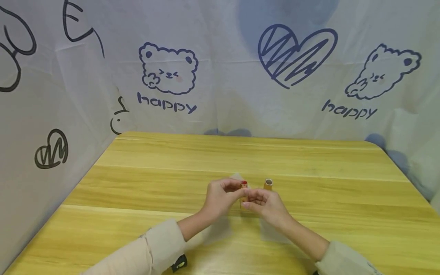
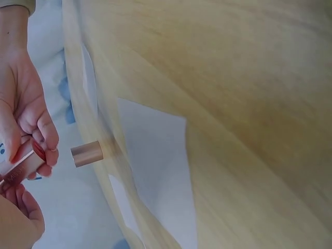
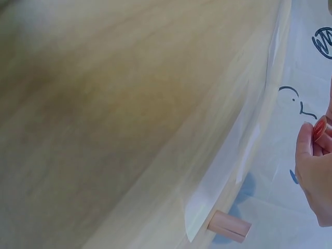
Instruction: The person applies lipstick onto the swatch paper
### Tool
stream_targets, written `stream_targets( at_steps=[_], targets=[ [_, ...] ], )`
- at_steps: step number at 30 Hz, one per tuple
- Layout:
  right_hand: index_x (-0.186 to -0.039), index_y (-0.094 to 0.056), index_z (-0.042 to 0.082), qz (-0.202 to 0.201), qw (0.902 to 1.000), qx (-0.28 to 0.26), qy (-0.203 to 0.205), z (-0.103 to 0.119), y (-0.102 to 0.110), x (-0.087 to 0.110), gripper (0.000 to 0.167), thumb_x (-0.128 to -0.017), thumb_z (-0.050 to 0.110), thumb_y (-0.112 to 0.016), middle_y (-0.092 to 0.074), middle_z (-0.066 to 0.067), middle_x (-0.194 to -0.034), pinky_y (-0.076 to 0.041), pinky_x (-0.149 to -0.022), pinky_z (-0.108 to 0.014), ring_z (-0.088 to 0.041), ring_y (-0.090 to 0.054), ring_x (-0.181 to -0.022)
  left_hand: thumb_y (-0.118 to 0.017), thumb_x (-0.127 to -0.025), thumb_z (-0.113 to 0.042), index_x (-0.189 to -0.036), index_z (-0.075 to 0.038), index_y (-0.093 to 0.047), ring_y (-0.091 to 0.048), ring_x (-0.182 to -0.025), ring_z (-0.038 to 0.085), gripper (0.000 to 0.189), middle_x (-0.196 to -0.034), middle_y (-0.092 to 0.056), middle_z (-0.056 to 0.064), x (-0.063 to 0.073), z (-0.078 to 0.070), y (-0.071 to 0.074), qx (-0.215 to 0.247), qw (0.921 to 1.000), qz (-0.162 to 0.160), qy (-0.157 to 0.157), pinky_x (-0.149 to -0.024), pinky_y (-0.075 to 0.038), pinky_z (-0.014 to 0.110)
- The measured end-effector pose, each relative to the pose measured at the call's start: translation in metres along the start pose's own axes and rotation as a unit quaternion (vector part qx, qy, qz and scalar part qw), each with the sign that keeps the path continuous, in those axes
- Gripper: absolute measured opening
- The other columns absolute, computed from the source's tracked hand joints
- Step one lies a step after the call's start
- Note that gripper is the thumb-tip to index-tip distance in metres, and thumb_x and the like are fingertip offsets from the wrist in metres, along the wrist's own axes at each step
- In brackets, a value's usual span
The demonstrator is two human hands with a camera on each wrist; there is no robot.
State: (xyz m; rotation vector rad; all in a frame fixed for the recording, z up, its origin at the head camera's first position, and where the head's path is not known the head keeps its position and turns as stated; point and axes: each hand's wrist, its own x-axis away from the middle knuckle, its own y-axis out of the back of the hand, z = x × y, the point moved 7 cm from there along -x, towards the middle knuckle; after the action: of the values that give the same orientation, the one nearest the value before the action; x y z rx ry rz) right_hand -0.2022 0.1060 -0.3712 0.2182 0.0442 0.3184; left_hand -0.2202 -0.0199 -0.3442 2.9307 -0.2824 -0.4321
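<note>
The left hand (image 1: 220,196) and right hand (image 1: 271,206), fingers curled, pinch the lipstick (image 1: 243,183), seemingly to steady it upright (the cap (image 1: 268,184) stands just beyond the right hand).

Wide room over worktop (image 1: 137,183) left of left hand (image 1: 220,196) and right of cap (image 1: 268,185). Far strip passable too, up to cloth (image 1: 220,103) rising behind far edge. Cap stands upright just beyond right hand (image 1: 271,206), blocking straight reach; narrow gap between cap and tube (image 1: 243,184). Forearms (image 1: 306,236) bar near middle. Paper (image 2: 161,166) lies low, passable above.
</note>
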Motion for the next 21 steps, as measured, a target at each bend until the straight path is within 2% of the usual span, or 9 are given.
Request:
stream_targets(
  at_steps=[6, 8, 12, 16, 19, 21],
  targets=[
    [-0.114, -0.054, -0.013, 0.031, 0.9993, 0.014, 0.016, 0.0010, -0.0018, -0.0008, 0.038, -0.088, 0.013, -0.063, -0.061, -0.027, -0.110, -0.054, -0.081, -0.021, -0.025, -0.065, -0.096, -0.070, -0.081, -0.006, -0.092, 0.008, -0.069, -0.068, -0.086, 0.028, 0.017, -0.096, -0.069, 0.022, -0.0011, 0.0030, 0.0018, 0.016, 0.9994, 0.031, 0.005, -0.073, -0.056, 0.020],
    [-0.116, -0.054, -0.014, 0.038, 0.9990, 0.015, 0.017, 0.0008, -0.0007, 0.0003, 0.039, -0.089, 0.013, -0.062, -0.061, -0.027, -0.111, -0.054, -0.081, -0.022, -0.026, -0.065, -0.097, -0.069, -0.082, -0.005, -0.093, 0.009, -0.069, -0.069, -0.085, 0.026, 0.017, -0.096, -0.069, 0.023, -0.0017, 0.0030, 0.0004, 0.019, 0.9990, 0.040, 0.003, -0.073, -0.055, 0.020],
    [-0.117, -0.053, -0.015, 0.057, 0.9981, 0.010, 0.020, -0.0002, -0.0011, 0.0015, 0.040, -0.089, 0.013, -0.061, -0.062, -0.027, -0.108, -0.054, -0.080, -0.022, -0.015, -0.065, -0.092, -0.067, -0.083, -0.003, -0.094, 0.010, -0.068, -0.068, -0.080, 0.015, 0.017, -0.095, -0.068, 0.025, -0.0013, 0.0021, -0.0001, 0.028, 0.9979, 0.058, 0.000, -0.071, -0.055, 0.020],
    [-0.118, -0.051, -0.017, 0.095, 0.9952, -0.005, 0.026, -0.0011, -0.0024, 0.0014, 0.040, -0.091, 0.013, -0.058, -0.061, -0.027, -0.107, -0.054, -0.081, -0.021, -0.006, -0.063, -0.089, -0.065, -0.085, -0.005, -0.097, 0.011, -0.067, -0.064, -0.076, 0.002, 0.020, -0.097, -0.067, 0.026, -0.0009, 0.0025, -0.0006, 0.047, 0.9942, 0.095, 0.013, -0.072, -0.055, 0.019],
    [-0.118, -0.049, -0.019, 0.130, 0.9906, -0.023, 0.036, -0.0002, -0.0041, 0.0017, 0.039, -0.093, 0.011, -0.055, -0.060, -0.029, -0.107, -0.053, -0.083, -0.021, -0.005, -0.063, -0.090, -0.065, -0.086, -0.008, -0.100, 0.011, -0.067, -0.063, -0.076, 0.000, 0.023, -0.098, -0.067, 0.026, -0.0011, 0.0039, -0.0008, 0.054, 0.9910, 0.121, 0.022, -0.074, -0.055, 0.022],
    [-0.118, -0.048, -0.020, 0.140, 0.9889, -0.029, 0.041, 0.0011, -0.0046, 0.0020, 0.039, -0.093, 0.010, -0.054, -0.060, -0.030, -0.107, -0.053, -0.084, -0.021, -0.005, -0.063, -0.091, -0.065, -0.086, -0.009, -0.101, 0.010, -0.067, -0.063, -0.077, 0.001, 0.024, -0.099, -0.067, 0.025, -0.0007, 0.0046, -0.0006, 0.053, 0.9902, 0.127, 0.025, -0.075, -0.056, 0.026]
  ],
)
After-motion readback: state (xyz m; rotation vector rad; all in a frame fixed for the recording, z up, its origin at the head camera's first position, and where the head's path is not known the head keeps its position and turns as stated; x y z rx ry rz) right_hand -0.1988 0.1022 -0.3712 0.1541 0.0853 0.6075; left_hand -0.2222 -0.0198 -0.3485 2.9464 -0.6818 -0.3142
